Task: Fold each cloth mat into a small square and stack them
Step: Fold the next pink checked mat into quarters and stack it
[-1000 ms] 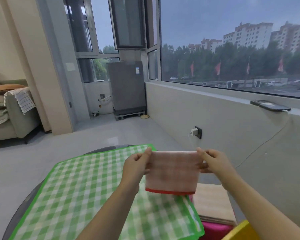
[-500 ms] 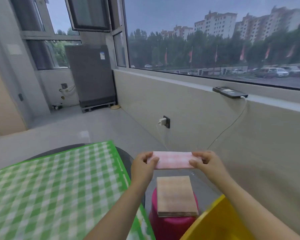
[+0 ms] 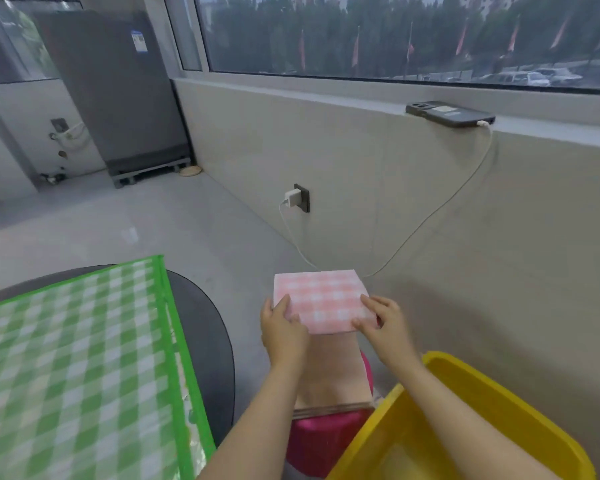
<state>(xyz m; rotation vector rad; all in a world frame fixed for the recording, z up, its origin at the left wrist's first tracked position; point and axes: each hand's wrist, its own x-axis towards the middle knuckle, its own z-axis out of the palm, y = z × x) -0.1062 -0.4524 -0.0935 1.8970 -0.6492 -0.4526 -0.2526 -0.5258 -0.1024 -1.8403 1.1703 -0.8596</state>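
Note:
A folded pink checked cloth mat (image 3: 321, 299) is held flat between my two hands, just above a stack of folded mats (image 3: 333, 379) that sits on a pink stool (image 3: 323, 441). My left hand (image 3: 281, 329) pinches the mat's near left corner, thumb on top. Its near right corner is pinched by my right hand (image 3: 381, 323). The far half of the mat sticks out beyond the stack. Whether the mat touches the stack is hidden by my hands.
A green checked cloth (image 3: 77, 368) covers a dark round table (image 3: 205, 327) at the left. A yellow tub (image 3: 482, 417) stands at the lower right next to the stool. A phone (image 3: 449, 113) on the sill charges by a cable from the wall socket (image 3: 300, 198).
My view has turned right and down, away from the table. Both hands carried the folded pink mat from over the green cloth to above the stack and laid it flat.

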